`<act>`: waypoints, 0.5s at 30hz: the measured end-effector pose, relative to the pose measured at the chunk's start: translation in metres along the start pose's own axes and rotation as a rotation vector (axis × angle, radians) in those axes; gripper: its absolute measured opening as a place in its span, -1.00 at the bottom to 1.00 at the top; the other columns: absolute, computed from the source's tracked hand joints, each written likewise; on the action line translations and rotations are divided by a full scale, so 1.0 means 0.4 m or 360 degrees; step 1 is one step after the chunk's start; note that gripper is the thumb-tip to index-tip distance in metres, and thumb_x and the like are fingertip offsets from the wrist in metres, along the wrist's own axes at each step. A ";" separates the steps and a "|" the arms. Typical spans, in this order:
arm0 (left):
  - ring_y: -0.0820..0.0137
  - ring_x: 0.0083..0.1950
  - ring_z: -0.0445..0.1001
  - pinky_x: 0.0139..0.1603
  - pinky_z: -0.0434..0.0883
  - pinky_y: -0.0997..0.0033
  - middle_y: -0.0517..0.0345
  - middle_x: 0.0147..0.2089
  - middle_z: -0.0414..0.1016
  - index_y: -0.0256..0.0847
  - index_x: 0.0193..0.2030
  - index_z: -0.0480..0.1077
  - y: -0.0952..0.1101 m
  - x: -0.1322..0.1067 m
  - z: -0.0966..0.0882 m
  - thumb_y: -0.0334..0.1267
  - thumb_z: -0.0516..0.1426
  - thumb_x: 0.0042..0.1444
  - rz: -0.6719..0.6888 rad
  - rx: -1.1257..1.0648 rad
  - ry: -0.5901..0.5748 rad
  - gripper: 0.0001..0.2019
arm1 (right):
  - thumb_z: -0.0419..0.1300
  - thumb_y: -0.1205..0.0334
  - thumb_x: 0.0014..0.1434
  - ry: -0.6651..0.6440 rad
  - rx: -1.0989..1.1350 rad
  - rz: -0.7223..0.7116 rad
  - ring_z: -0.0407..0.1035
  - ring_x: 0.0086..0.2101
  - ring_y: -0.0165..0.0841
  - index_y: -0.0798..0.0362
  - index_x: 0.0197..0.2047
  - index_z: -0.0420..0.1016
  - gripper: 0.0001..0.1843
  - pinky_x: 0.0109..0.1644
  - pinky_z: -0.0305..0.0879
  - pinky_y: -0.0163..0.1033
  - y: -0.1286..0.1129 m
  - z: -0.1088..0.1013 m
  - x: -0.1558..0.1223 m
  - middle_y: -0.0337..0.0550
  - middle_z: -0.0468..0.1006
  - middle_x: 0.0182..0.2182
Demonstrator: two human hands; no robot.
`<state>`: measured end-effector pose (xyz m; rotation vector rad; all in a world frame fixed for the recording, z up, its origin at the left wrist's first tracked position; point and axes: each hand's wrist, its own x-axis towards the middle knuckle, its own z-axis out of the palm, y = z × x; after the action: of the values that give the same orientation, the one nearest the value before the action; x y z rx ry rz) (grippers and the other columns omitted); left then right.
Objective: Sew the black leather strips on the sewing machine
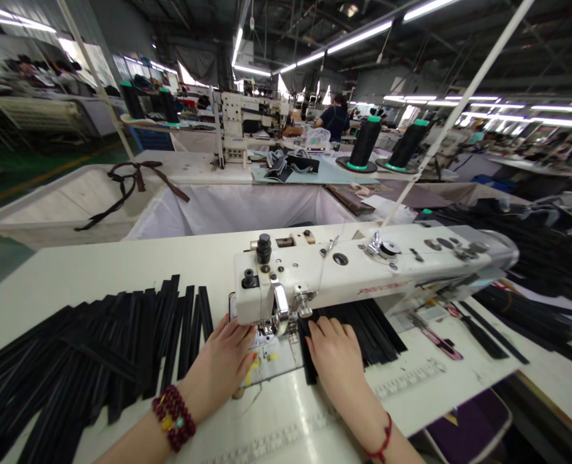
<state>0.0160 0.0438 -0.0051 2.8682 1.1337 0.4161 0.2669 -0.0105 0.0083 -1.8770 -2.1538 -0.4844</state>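
A white sewing machine [315, 277] spans the table in front of me. My left hand [225, 354] lies beside its needle area, fingers stretched forward and thumb apart; the fingertips are partly hidden by the machine head. Under that hand is the metal needle plate [276, 364], with yellow marks on it. My right hand [333, 351] rests right of the needle, its fingers bent over the nearest black strip [309, 367]. Behind it, more black strips [375, 332] lie side by side under the machine arm. A spread pile of black strips [122, 341] covers the left of the table.
Pink-handled snips [435, 338] lie right of the strips. Printed ruler scales run along the table. Beyond stand a white cloth-lined bin [218, 209], another sewing machine [247, 122] and black thread cones [366, 145]. A person [335, 119] is farther back. Dark material [522, 245] is heaped at right.
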 end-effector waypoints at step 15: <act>0.15 0.11 0.50 0.33 0.33 -0.07 0.02 -0.02 0.61 -0.16 -0.09 0.55 -0.073 0.103 -0.062 -0.48 -0.01 0.21 0.0105 -0.0245 0.0071 -0.67 | 0.05 0.33 0.44 0.0453 0.0051 -0.0101 0.40 -0.38 -0.22 0.14 0.09 0.50 -0.74 -0.22 0.25 -0.12 0.062 -0.094 -0.134 -0.08 0.53 -0.37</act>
<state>0.0189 0.0913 0.0248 2.7812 0.9684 0.5470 0.2979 -0.0713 0.0240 -1.6154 -2.0239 -0.6811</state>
